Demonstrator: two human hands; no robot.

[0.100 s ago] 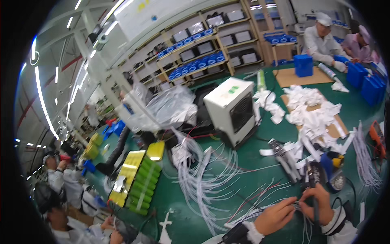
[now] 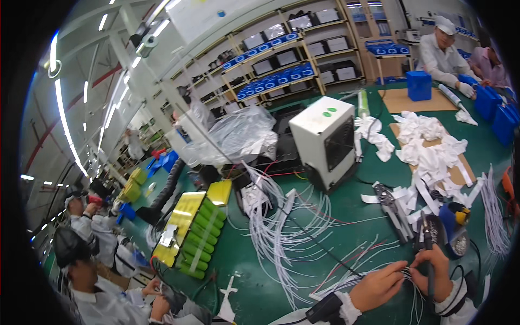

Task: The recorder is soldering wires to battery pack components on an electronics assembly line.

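My left hand [image 2: 378, 286] reaches in at the lower right, its fingertips pinched on the thin white wires [image 2: 352, 276]. Beside it, my right hand [image 2: 436, 268] is closed around a dark, pen-like soldering iron [image 2: 430, 281], thumb and forefinger close to the wire ends. What lies exactly between the fingertips is too small to make out. Just beyond my hands are a blue soldering stand [image 2: 454, 219] with a yellow part and a wire stripper [image 2: 394, 211].
White-wire bundles [image 2: 271, 238] spread across the green table [image 2: 346, 222]. A white fan unit [image 2: 319, 127] stands behind them; a green cell pack [image 2: 203, 238] lies left. White scraps [image 2: 428, 143] cover cardboard. Blue packs [image 2: 420, 86] stand far right. Co-workers [image 2: 447, 57] sit far right and left.
The whole view has shifted, so the scene sits slightly further right. Both hands keep nearly the same pose at the wires.
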